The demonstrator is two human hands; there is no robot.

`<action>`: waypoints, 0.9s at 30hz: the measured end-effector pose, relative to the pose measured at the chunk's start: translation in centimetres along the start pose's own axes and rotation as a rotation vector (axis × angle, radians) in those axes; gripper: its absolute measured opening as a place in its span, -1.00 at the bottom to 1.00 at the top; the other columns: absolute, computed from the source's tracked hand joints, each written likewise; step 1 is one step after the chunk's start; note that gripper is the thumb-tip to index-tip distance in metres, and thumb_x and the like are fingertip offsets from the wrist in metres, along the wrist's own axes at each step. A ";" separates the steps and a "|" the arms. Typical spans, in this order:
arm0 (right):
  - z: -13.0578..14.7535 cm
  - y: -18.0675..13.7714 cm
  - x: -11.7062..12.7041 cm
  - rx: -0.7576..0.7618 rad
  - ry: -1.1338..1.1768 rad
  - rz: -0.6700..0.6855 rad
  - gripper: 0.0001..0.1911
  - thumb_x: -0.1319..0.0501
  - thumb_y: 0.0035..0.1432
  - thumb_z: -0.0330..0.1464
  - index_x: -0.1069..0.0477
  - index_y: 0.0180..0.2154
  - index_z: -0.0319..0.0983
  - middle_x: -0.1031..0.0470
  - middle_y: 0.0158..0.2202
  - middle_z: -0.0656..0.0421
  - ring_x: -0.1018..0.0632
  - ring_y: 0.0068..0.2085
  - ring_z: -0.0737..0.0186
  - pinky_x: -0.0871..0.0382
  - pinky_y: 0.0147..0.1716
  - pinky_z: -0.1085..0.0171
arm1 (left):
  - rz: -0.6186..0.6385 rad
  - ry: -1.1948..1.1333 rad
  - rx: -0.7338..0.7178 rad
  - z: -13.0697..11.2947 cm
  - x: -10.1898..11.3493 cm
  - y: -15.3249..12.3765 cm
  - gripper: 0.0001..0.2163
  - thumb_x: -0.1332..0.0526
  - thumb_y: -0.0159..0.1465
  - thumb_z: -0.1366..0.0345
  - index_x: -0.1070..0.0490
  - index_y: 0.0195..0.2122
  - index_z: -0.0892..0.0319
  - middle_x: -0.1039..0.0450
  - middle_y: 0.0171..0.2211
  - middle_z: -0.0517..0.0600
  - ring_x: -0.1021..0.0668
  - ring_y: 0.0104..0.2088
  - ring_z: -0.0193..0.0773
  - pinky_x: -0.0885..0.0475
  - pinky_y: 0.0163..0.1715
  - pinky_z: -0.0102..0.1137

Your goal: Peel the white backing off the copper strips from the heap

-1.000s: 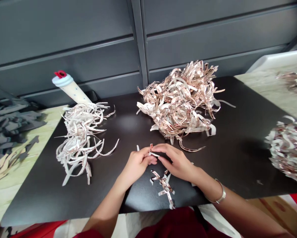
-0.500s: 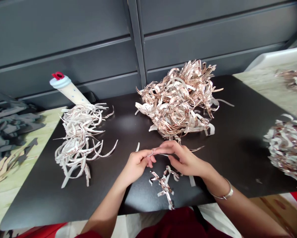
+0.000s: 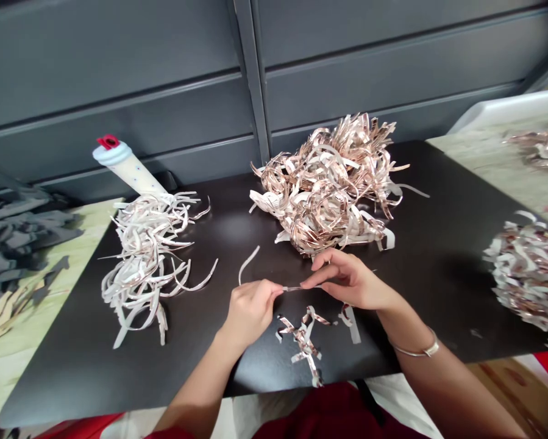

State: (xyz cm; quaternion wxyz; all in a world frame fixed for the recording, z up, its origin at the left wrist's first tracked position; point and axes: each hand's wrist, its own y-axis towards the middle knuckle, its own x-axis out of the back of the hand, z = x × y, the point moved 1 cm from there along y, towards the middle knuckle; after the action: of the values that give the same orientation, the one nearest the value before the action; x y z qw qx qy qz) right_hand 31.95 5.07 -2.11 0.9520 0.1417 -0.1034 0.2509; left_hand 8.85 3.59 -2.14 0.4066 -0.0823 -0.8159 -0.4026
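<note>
My left hand (image 3: 250, 309) and my right hand (image 3: 350, 281) both pinch one thin paper strip (image 3: 247, 264) over the black table (image 3: 438, 268). The strip runs taut between the two pinches, and its free end curls up and left past my left fingers. Just below the hands lies a small cluster of short crumpled copper-and-white scraps (image 3: 305, 338). A big heap of curled copper-coloured strips (image 3: 326, 186) sits right behind my right hand. A looser pile of whitish strips (image 3: 148, 256) lies to the left.
A white bottle with a red cap (image 3: 122, 166) leans behind the left pile. Another heap of strips (image 3: 527, 271) sits at the right edge, with more at the far right (image 3: 541, 149). Dark cut-outs (image 3: 20, 235) lie on the left surface. A grey panelled wall stands behind.
My hands have drawn apart, the right one moving right, and the strip is pulled out straight between them. Its free end now shows longer on the left.
</note>
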 end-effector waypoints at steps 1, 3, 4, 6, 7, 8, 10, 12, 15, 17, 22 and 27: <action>0.0 0.0 0.2 -0.025 0.042 0.010 -0.73 -0.15 0.09 -0.54 -0.20 -0.17 -0.20 -0.63 -0.29 0.12 -0.60 -0.31 0.25 -0.37 -0.25 0.27 | -0.014 0.032 -0.070 0.0 0.0 0.0 -0.84 -0.06 0.26 0.53 -0.36 -0.39 0.21 -0.52 -0.52 -0.06 -0.54 -0.55 -0.37 -0.38 -0.50 -0.48; 0.0 0.1 0.3 -0.083 0.134 0.029 -0.78 -0.20 0.09 -0.47 -0.20 -0.22 -0.21 -0.63 -0.32 0.09 -0.60 -0.35 0.24 -0.38 -0.35 0.30 | -0.040 0.095 -0.194 -0.1 0.1 0.0 -0.84 -0.07 0.25 0.54 -0.35 -0.41 0.21 -0.52 -0.52 -0.04 -0.53 -0.56 -0.36 -0.37 -0.52 -0.46; 0.0 0.1 0.2 -0.110 0.180 0.041 -0.78 -0.22 0.09 -0.43 -0.20 -0.24 -0.21 -0.63 -0.33 0.07 -0.60 -0.38 0.24 -0.37 -0.42 0.32 | -0.058 0.126 -0.252 -0.2 0.2 0.1 -0.84 -0.08 0.25 0.53 -0.35 -0.43 0.21 -0.52 -0.52 -0.04 -0.53 -0.56 -0.36 -0.37 -0.53 -0.45; -0.2 0.3 0.2 -0.150 0.276 0.074 -0.76 -0.26 0.08 -0.38 -0.19 -0.28 -0.22 -0.63 -0.35 0.04 -0.59 -0.46 0.27 -0.30 -0.56 0.39 | -0.109 0.171 -0.361 -0.6 0.4 0.1 -0.84 -0.10 0.25 0.50 -0.33 -0.47 0.21 -0.52 -0.53 -0.03 -0.52 -0.56 -0.36 -0.36 -0.54 -0.45; -0.3 0.3 0.3 -0.162 0.322 0.099 -0.74 -0.28 0.06 -0.36 -0.18 -0.29 -0.22 -0.63 -0.36 0.03 -0.58 -0.50 0.29 -0.26 -0.61 0.42 | -0.134 0.181 -0.416 -0.7 0.6 0.0 -0.83 -0.11 0.25 0.49 -0.32 -0.48 0.21 -0.53 -0.53 -0.02 -0.52 -0.56 -0.36 -0.37 -0.55 -0.46; -0.4 0.3 0.4 -0.168 0.362 0.120 -0.73 -0.28 0.05 -0.37 -0.18 -0.30 -0.22 -0.63 -0.37 0.03 -0.57 -0.52 0.30 -0.23 -0.64 0.44 | -0.158 0.184 -0.459 -0.9 0.8 -0.1 -0.82 -0.12 0.26 0.48 -0.31 -0.50 0.20 -0.53 -0.54 -0.02 -0.52 -0.56 -0.37 -0.37 -0.55 -0.46; -0.6 0.1 1.1 -0.150 0.423 0.080 -0.76 -0.26 0.05 -0.39 -0.18 -0.33 -0.22 -0.62 -0.44 0.09 -0.58 -0.54 0.29 -0.28 -0.63 0.43 | -0.197 0.179 -0.484 -1.1 1.4 -0.4 -0.80 -0.11 0.27 0.46 -0.30 -0.51 0.19 -0.54 -0.53 -0.03 -0.52 -0.55 -0.38 -0.40 -0.53 -0.47; -0.6 -0.2 2.0 -0.109 0.412 -0.043 -0.82 -0.22 0.06 -0.43 -0.20 -0.33 -0.21 -0.60 -0.52 0.17 -0.59 -0.53 0.26 -0.39 -0.55 0.36 | -0.221 0.182 -0.424 -1.0 1.9 -0.7 -0.78 -0.08 0.29 0.45 -0.31 -0.51 0.16 -0.55 -0.52 -0.06 -0.53 -0.53 -0.40 -0.43 -0.47 -0.46; 0.1 -0.6 1.8 -0.041 0.174 -0.129 -0.84 -0.11 0.11 -0.52 -0.26 -0.24 -0.21 -0.61 -0.44 0.17 -0.61 -0.44 0.25 -0.47 -0.42 0.29 | -0.223 0.245 -0.310 -0.2 2.0 -0.8 -0.80 -0.07 0.29 0.45 -0.36 -0.47 0.14 -0.57 -0.47 -0.06 -0.57 -0.47 -0.39 -0.46 -0.40 -0.46; 0.5 -0.8 -0.1 0.014 -0.102 -0.098 -0.79 -0.05 0.15 -0.55 -0.33 -0.19 -0.22 -0.61 -0.28 0.10 -0.62 -0.27 0.23 -0.49 -0.27 0.24 | -0.228 0.311 -0.214 0.9 2.0 -0.6 -0.82 -0.08 0.29 0.45 -0.40 -0.42 0.14 -0.58 -0.45 -0.03 -0.59 -0.43 -0.35 -0.44 -0.39 -0.45; -0.6 -1.8 -7.2 0.311 -0.700 0.199 -0.69 -0.03 0.20 -0.57 -0.38 -0.07 -0.25 -0.51 -0.05 -0.01 -0.42 0.11 0.05 -0.36 0.03 0.04 | -0.276 0.554 0.286 4.9 3.4 -0.1 -0.83 -0.07 0.30 0.36 -0.41 -0.39 0.18 -0.55 -0.42 0.09 -0.55 -0.43 -0.21 -0.36 -0.39 -0.35; -1.7 -3.7 -9.3 0.233 -0.803 0.454 -0.56 -0.11 0.27 -0.26 -0.24 0.14 -0.24 -0.24 0.23 -0.02 -0.19 0.27 0.03 -0.20 0.16 -0.01 | -0.159 0.757 0.626 8.4 5.8 -0.3 -0.82 -0.02 0.28 0.37 -0.40 -0.37 0.21 -0.46 -0.40 0.15 -0.47 -0.30 -0.02 -0.31 -0.28 -0.22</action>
State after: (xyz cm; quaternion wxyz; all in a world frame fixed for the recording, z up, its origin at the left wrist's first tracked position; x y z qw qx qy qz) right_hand 26.14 -1.66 -7.03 0.7357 0.3070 -0.4626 0.3879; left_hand -0.07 8.37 -0.96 0.6476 0.2582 -0.6965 -0.1699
